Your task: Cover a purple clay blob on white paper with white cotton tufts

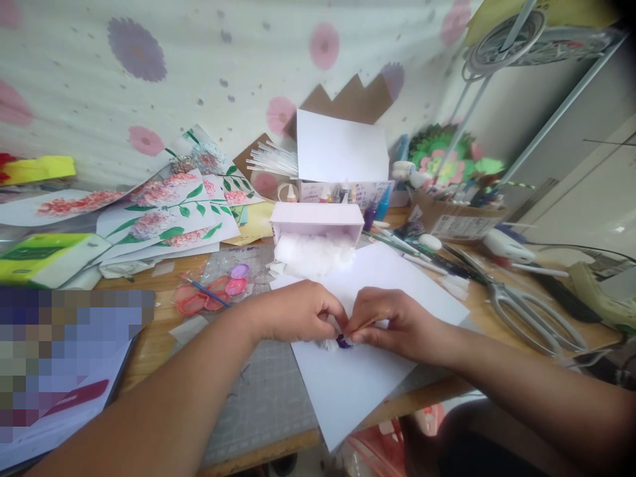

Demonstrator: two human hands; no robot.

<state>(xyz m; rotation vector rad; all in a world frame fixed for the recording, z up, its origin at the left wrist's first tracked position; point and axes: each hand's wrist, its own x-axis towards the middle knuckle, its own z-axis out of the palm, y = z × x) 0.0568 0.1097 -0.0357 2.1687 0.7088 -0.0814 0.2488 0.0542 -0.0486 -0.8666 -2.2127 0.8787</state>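
My left hand [311, 315] and my right hand [390, 321] meet fingertip to fingertip over a sheet of white paper [342, 404]. The right one grips a thin tan stick [372, 322], which looks wooden, slanting between thumb and fingers. A small dark purple bit [342, 342] shows just under the fingertips, beside a whitish fluffy scrap [326, 344]. The left thumb and forefinger are pinched together; what lies between them is hidden. Beyond the hands, a white box [318, 213] lies open towards me with white cotton [315, 255] spilling out.
A grey cutting mat [263, 404] lies under the paper. Large scissors [536, 318] and brushes are at right, by a cardboard box [454, 218] of tools. Paint bottles [370, 215] stand behind. Flower paintings [169, 212], a pink palette [203, 295] and a blurred-out screen [64, 364] are left.
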